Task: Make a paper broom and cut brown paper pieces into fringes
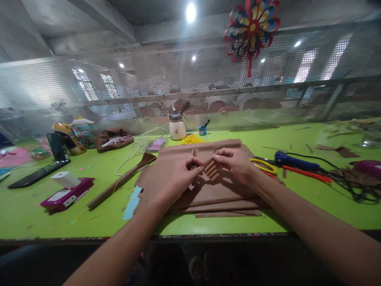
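Between my hands, over the stack of brown sheets (172,163), is a small brown piece with light parallel stripes (212,168), perhaps cut into strips. My right hand (238,162) pinches its upper edge between thumb and fingers. My left hand (188,171) is closed at its left edge, thumb against forefinger. Thin, dark, narrow pieces show around the left fingers; I cannot make out whether they are held. The brown sheets lie layered flat, with folded edges toward me.
Left of the sheets lie a brown rolled stem with a frayed end (119,183), a purple power strip (68,194) and a black phone (38,174). Rightward are yellow-handled scissors (264,166), a blue-handled corded tool (296,160) and cables. A white jar (177,128) stands behind.
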Demonstrator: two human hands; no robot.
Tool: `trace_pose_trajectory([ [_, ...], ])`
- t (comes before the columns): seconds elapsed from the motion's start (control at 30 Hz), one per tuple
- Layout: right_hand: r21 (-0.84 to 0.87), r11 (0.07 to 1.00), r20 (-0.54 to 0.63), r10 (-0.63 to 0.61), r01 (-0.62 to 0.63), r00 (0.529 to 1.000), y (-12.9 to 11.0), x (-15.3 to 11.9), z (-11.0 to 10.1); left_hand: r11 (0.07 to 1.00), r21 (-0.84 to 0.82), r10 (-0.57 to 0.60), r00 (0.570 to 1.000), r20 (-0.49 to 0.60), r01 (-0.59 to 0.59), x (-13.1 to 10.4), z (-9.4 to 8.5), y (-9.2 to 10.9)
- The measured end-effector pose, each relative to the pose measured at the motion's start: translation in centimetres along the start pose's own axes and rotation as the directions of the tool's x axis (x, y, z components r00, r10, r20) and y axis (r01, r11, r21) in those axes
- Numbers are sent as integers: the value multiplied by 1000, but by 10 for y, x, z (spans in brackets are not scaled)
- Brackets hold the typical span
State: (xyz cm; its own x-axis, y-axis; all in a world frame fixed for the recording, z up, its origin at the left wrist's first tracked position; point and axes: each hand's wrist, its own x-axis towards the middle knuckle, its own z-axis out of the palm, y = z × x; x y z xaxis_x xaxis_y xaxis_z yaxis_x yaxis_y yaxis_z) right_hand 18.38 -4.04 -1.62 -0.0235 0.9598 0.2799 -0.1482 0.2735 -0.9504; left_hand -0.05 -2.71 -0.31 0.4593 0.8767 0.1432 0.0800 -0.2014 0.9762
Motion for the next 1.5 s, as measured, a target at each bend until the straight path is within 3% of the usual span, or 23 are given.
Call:
trace_pose_trajectory([
  [0.27, -29, 1000, -13, 4, -5, 1000, -7, -4, 3, 990, 86, 126, 982, -142, -114, 3, -5, 1],
  [0.53, -227, 962, 101, 180, -153, 979, -19, -3, -9, 999, -33, 27, 999, -37, -28, 3, -4, -2],
  [0.73, -257, 950, 113, 210, -176, 971, -21, -2, -13, 989, -130, -80, 996, -49, 73, 1, -4, 2],
  [1.13, -135, 977, 176, 186, -163, 967, -15, 1, -23, 969, -246, 1, 1000, -12, -4, 5, -8, 1],
  [1.23, -162, 974, 191, 190, -160, 963, -17, 0, -22, 978, -209, 0, 999, -41, -9, 6, -11, -1],
  [1.4, -241, 959, 191, 198, -150, 961, -18, -2, -20, 987, -142, 44, 982, -186, -71, 7, -13, -6],
  [1.5, -256, 955, 194, 202, -149, 960, -17, -2, -19, 989, -114, 78, 983, -166, -98, 6, -12, -7],
])
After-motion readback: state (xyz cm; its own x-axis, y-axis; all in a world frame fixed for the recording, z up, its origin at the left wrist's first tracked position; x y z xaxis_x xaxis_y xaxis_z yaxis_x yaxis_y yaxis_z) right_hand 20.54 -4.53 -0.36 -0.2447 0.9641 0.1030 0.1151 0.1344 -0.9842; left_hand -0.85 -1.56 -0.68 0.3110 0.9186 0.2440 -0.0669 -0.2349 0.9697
